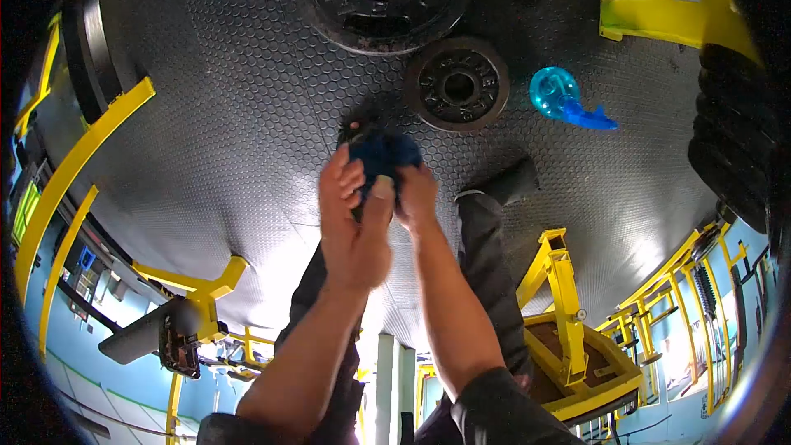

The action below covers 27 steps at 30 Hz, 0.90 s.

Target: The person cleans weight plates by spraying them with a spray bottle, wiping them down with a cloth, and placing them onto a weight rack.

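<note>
A dark blue cloth (384, 151) is bunched between my two hands, above the floor in the middle of the view. My left hand (353, 218) is closed on its left side, the thumb lying across the front and the fingers curled. Around the right side of the cloth my right hand (418, 196) is closed, slightly blurred. Just beyond lies a small iron weight plate (424, 91), flat on the floor. A larger iron weight plate (329, 12) lies behind it. To their right, a translucent blue spray bottle (554, 92) rests on the floor.
Black textured rubber matting (239, 107) covers the floor. Yellow steel frames stand on both sides, among them a frame with a wooden base (568, 313) at lower right. Dark weight plates (733, 132) hang stacked at far right. A padded roller (144, 330) is at lower left.
</note>
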Motion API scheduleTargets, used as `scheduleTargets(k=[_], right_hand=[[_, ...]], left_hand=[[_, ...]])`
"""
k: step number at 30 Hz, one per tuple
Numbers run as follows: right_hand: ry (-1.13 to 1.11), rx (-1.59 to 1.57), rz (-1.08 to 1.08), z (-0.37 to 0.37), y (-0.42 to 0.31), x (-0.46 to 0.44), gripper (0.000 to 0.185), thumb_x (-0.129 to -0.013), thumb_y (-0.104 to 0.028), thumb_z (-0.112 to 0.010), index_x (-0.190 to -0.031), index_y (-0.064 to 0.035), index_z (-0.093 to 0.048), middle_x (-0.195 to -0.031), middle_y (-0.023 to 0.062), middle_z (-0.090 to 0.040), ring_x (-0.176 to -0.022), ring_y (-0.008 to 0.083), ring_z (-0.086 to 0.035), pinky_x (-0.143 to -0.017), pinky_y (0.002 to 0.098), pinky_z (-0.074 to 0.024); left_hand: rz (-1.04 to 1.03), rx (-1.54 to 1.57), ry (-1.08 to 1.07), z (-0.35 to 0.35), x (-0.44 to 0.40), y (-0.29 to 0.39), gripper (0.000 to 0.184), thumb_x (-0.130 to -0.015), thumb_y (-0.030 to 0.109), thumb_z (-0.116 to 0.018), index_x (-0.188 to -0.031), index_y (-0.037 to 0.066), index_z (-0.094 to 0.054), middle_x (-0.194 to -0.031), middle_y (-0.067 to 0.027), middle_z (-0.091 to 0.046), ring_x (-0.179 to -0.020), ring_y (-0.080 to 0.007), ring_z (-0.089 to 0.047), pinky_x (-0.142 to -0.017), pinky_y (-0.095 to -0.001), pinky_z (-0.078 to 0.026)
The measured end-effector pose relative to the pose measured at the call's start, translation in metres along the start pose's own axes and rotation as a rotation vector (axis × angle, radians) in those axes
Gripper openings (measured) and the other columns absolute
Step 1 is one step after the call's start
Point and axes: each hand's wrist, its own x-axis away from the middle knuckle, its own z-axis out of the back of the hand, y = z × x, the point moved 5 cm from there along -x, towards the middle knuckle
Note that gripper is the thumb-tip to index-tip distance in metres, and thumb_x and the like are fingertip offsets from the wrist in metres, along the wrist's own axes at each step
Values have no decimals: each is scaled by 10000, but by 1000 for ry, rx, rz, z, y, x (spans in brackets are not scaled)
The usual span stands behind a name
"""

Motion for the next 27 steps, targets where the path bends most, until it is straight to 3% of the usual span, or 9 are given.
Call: scheduleTargets(k=[2,4,8,10,14,17,22,23,27], right_hand=[[-6,-324,-255,32,-17,39,264,-823,-166,-482,-1000,15,-559,-902,161,-616,-744,294,-642,-718,401,-549],[-118,-449,-228,57,-41,72,439,-889,-272,-357,-1154,26,-542,-1053,165,-640,-902,314,-653,-816,466,-530],[-64,-349,-104,55,-81,107,431,-906,-279,-346,-1146,11,-554,-1062,152,-641,-890,297,-656,-792,461,-540],[-86,-285,-70,45,-93,116,415,-908,-267,-352,-1141,7,-560,-1064,150,-642,-886,288,-658,-783,453,-544],[-75,-137,96,5,-145,115,357,-895,-213,-402,-1161,-22,-545,-1035,139,-642,-861,259,-656,-721,412,-548],[266,306,338,-19,-191,111,331,-865,-163,-439,-1152,-34,-541,-1060,107,-607,-896,208,-617,-744,359,-512],[58,491,802,-85,-216,52,290,-845,-61,-477,-1128,-39,-536,-1070,85,-586,-953,183,-585,-826,346,-482],[92,582,859,-95,-215,36,334,-851,-95,-487,-1173,-10,-514,-1113,148,-580,-1019,267,-564,-882,377,-445],[402,1327,1118,-131,-195,-14,603,-856,-269,-555,-1354,19,-375,-1392,298,-330,-1274,447,-339,-1067,482,-276]], left_hand=[[-76,-259,-7,17,-9,1,505,-912,254,-580,-1337,66,-381,-1201,-115,-476,-1132,-197,-459,-964,-332,-355],[-99,-312,19,17,-15,7,487,-895,252,-609,-1304,75,-413,-1202,-114,-489,-1128,-210,-480,-944,-352,-385],[29,-248,34,8,-7,19,466,-877,218,-638,-1273,78,-437,-1135,-91,-516,-1049,-173,-512,-876,-316,-427],[191,-55,-211,-2,1,12,548,-834,242,-687,-1265,29,-423,-1031,-89,-542,-940,-155,-521,-838,-291,-430],[333,19,-278,-7,19,19,508,-831,257,-698,-1213,17,-464,-1006,-88,-534,-914,-140,-505,-813,-268,-436],[382,12,-229,-4,30,48,491,-847,216,-677,-1239,27,-448,-1046,-106,-534,-959,-157,-518,-836,-289,-445],[259,-217,-370,-2,25,98,554,-838,213,-678,-1300,75,-404,-1114,-128,-533,-1041,-214,-530,-886,-380,-437],[183,-156,-389,-3,12,96,637,-817,300,-681,-1293,-12,-395,-1159,-251,-528,-1068,-327,-550,-906,-404,-440],[132,-424,-373,1,-1,44,646,-807,279,-654,-1281,-65,-384,-1153,-279,-513,-1080,-384,-522,-938,-432,-414]])
